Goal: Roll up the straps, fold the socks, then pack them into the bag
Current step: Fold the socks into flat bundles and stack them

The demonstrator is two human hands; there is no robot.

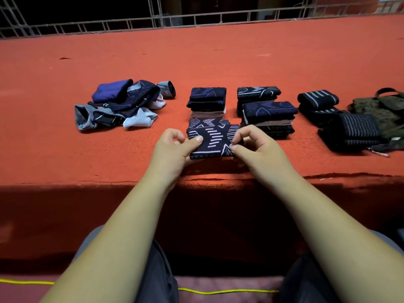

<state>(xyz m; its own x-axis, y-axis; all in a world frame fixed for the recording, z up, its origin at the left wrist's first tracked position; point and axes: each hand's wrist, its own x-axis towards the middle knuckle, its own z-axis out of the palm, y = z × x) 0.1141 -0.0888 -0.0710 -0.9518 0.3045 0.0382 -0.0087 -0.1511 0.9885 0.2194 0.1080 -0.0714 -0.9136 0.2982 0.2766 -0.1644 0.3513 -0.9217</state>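
A folded dark sock with pale line patterns (213, 139) lies near the front edge of the red table. My left hand (175, 147) pinches its left edge between thumb and fingers. My right hand (251, 143) pinches its right edge. Behind it stand stacks of folded socks (207, 99), (267, 112). A loose heap of unfolded socks (124, 103) lies at the left. Rolled black straps with grey stripes (318, 99), (354, 130) sit at the right, next to a dark green bag (380, 110).
The red felt table (196, 57) stretches far back to a metal railing (196, 20). Its front edge runs just below my hands. A yellow cord (218, 291) crosses the floor by my knees.
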